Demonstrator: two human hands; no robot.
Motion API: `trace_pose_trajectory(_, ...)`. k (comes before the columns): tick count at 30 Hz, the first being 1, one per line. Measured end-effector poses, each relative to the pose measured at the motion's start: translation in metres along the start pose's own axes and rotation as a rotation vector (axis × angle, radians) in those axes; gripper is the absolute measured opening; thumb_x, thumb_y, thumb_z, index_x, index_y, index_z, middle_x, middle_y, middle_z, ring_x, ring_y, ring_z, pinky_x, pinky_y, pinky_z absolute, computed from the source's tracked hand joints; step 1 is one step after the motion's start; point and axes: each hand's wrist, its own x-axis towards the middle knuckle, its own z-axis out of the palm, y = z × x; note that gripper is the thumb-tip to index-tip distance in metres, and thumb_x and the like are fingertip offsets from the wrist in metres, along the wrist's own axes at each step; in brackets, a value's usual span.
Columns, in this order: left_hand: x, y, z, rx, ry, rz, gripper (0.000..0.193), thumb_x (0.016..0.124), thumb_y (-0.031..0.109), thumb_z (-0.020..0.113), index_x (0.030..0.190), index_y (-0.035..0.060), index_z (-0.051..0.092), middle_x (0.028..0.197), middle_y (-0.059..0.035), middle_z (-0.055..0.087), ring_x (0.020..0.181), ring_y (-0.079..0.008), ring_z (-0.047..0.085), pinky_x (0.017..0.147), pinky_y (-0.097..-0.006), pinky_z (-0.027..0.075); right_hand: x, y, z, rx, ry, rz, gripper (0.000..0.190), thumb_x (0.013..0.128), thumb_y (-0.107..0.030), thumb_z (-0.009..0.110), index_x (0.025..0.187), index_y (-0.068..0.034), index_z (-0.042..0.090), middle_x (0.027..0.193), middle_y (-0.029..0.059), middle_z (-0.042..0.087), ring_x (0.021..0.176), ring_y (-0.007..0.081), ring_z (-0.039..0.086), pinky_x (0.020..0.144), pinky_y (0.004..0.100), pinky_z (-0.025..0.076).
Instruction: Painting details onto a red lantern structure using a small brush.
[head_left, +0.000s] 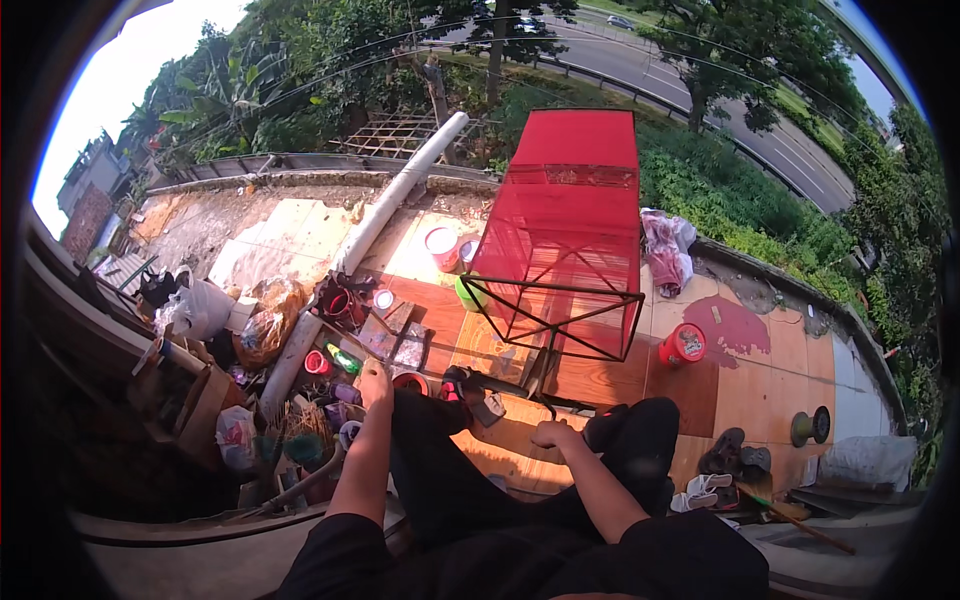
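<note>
My right hand (553, 433) is closed around the bent end of a thin dark metal crank handle (551, 409) at the near end of a winding frame. The frame (553, 319) has crossed metal bars and is wrapped in red thread (570, 202), which stretches away from me. My left hand (375, 382) is raised beside my left knee with its fingers curled together; whether it pinches a thread or a small thing, I cannot tell. Below it, a green bottle (343, 358) lies by a small red cup (317, 363).
A white pipe (405, 191) slants across the back left. Bags, boxes and sticks crowd the left. A red lidded tub (682, 345) stands right of the frame, with an empty spool (811, 427) and shoes (705, 487) farther right. A low wall (787, 281) edges the terrace above a road.
</note>
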Motion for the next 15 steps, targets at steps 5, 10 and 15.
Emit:
trace_pose_trajectory(5, -0.003, 0.002, 0.002, 0.007, -0.045, -0.015, 0.052, 0.096, 0.05, 0.046, 0.125, 0.0124, 0.067, 0.125, -0.0223, 0.066, 0.118, -0.0406, 0.062, 0.101, -0.0485, 0.048, 0.035, -0.088, 0.029, 0.697, -0.001, -0.292, 0.033, 0.089, -0.031, 0.063, 0.109, -0.006, 0.072, 0.111, 0.0094, 0.073, 0.103, 0.0223, 0.067, 0.095, 0.0372, 0.048)
trace_pose_trajectory(10, -0.001, -0.002, 0.002, 0.011, -0.033, -0.027, 0.054, 0.096, 0.053, 0.044, 0.127, 0.0152, 0.066, 0.126, -0.0212, 0.066, 0.12, -0.0408, 0.061, 0.103, -0.0486, 0.047, 0.013, -0.167, -0.013, 1.12, -0.081, -0.64, 0.028, 0.091, -0.017, 0.064, 0.115, -0.004, 0.067, 0.103, 0.0033, 0.067, 0.091, 0.012, 0.062, 0.083, 0.0268, 0.05)
trace_pose_trajectory(15, -0.001, -0.009, 0.001, 0.012, -0.03, -0.015, 0.053, 0.097, 0.053, 0.042, 0.129, 0.0171, 0.065, 0.127, -0.0193, 0.066, 0.121, -0.0407, 0.06, 0.103, -0.0487, 0.046, -0.091, -0.185, -0.087, 1.152, -0.173, -0.789, 0.039, 0.092, -0.018, 0.063, 0.129, -0.004, 0.062, 0.109, 0.0025, 0.065, 0.09, 0.0074, 0.056, 0.087, 0.0253, 0.047)
